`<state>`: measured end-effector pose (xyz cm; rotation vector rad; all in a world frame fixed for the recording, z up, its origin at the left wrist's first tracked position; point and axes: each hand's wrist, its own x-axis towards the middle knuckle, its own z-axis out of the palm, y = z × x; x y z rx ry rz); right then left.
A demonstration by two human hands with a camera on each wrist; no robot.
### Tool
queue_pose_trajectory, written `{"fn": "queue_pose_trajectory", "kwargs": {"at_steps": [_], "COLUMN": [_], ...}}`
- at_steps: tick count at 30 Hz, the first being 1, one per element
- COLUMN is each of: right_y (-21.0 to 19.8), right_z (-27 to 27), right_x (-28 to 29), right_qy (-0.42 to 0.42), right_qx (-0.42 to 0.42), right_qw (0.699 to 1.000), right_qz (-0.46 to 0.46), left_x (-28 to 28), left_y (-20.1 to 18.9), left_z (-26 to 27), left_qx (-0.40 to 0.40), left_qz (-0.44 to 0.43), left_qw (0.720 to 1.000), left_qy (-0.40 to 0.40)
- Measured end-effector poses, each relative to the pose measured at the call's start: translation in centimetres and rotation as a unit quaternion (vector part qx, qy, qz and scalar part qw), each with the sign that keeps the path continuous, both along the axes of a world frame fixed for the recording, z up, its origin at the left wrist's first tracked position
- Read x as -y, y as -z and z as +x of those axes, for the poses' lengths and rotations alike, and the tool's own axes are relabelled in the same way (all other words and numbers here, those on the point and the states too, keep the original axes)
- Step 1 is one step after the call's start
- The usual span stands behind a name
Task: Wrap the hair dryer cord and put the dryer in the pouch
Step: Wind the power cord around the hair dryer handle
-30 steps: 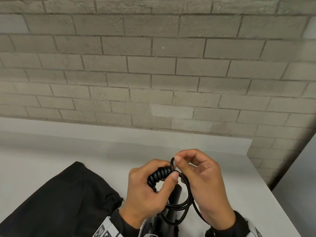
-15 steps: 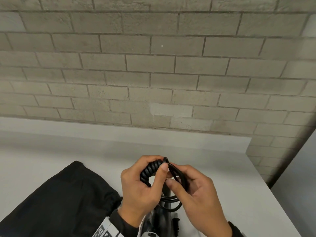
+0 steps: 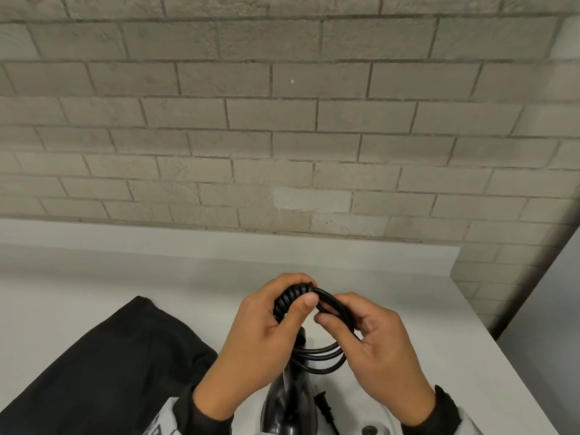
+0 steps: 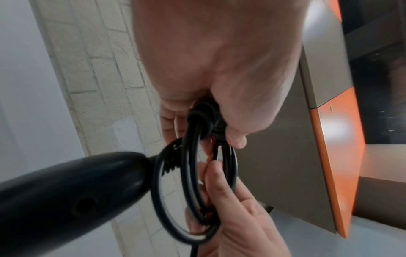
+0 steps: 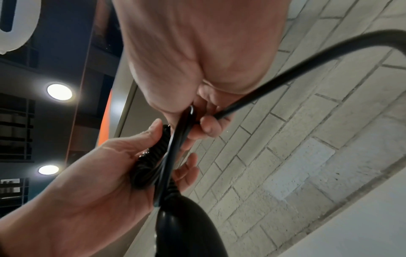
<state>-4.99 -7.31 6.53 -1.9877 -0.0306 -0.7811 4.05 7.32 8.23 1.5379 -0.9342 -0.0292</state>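
Left hand gripping coiled cord, right hand pinching its loops, no legible writing

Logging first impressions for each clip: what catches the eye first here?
Two hands meet at the table's near edge, working a coiled black cord: the left hand grips the wound loops, the right hand pinches a strand. The dryer sits just below them, a black pouch lies left, and a brick wall fills the background.
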Motion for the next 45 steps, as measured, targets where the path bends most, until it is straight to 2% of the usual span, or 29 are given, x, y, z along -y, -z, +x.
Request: {"fn": "queue_pose_trajectory", "kwargs": {"at_steps": [3, 5, 7, 9, 12, 15, 18, 20, 22, 24, 26, 27, 29, 32, 34, 39, 45], "right_y": [0.5, 1.1, 1.6, 2.2, 2.5, 2.2, 1.3, 0.0, -1.8, -3.1, -3.6, -3.6, -3.4, -3.1, -2.8, -1.9, -1.5], "right_z": [0.2, 0.3, 0.4, 0.5, 0.6, 0.5, 0.2, -0.2, -0.6, -0.8, -0.9, -0.9, -1.2, -2.2, -2.7, -2.9, -3.1], "right_x": [-0.7, -1.5, -1.7, -1.8, -2.1, -3.0, -3.5, -3.1, -2.1, -1.0, -0.1, 0.1, 0.5, 0.6, 0.3, -0.6, -1.4], "right_qy": [0.037, 0.093, 0.186, 0.262, 0.334, 0.305, 0.226, 0.152, 0.089, 0.016, -0.039, -0.054, -0.081, -0.090, -0.068, -0.014, 0.066], "right_qx": [0.016, 0.040, 0.109, 0.137, 0.111, 0.056, -0.040, -0.110, -0.174, -0.220, -0.226, -0.224, -0.214, -0.198, -0.195, -0.161, -0.109], "right_qw": [0.999, 0.995, 0.971, 0.927, 0.896, 0.924, 0.972, 0.981, 0.973, 0.946, 0.914, 0.906, 0.910, 0.937, 0.950, 0.960, 0.979], "right_qz": [0.011, 0.018, -0.102, -0.230, -0.270, -0.224, -0.054, 0.040, 0.119, 0.237, 0.335, 0.356, 0.346, 0.273, 0.233, 0.231, 0.160], "left_x": [0.4, 0.7, 1.1, 1.3, 1.4, 1.4, 1.4, 1.3, 1.3, 1.3, 1.3, 1.3, 1.4, 1.4, 1.4, 2.0, 2.6], "left_y": [0.3, 0.7, 0.8, 0.8, 0.7, 0.7, 0.9, 1.2, 1.4, 1.5, 1.4, 1.3, 1.2, 1.3, 1.4, 1.5, 1.6], "left_z": [-0.2, -0.1, -0.3, -0.6, -0.7, -0.8, -0.7, -0.2, 0.2, 0.4, 0.3, 0.3, 0.5, 1.1, 1.3, 1.3, 1.2], "left_qx": [-0.041, -0.071, -0.089, -0.092, -0.093, -0.091, -0.043, -0.013, 0.008, 0.024, 0.026, 0.027, 0.022, 0.020, 0.035, 0.051, 0.058], "left_qz": [-0.028, -0.049, -0.066, -0.076, -0.091, -0.100, -0.097, -0.098, -0.095, -0.090, -0.087, -0.085, -0.088, -0.095, -0.092, -0.096, -0.102], "left_qw": [0.999, 0.996, 0.993, 0.992, 0.990, 0.989, 0.993, 0.994, 0.994, 0.995, 0.995, 0.996, 0.996, 0.995, 0.994, 0.993, 0.991], "left_qy": [-0.014, -0.032, -0.041, -0.047, -0.061, -0.053, -0.043, -0.045, -0.050, -0.046, -0.030, -0.023, -0.013, -0.025, -0.045, -0.055, -0.061]}}
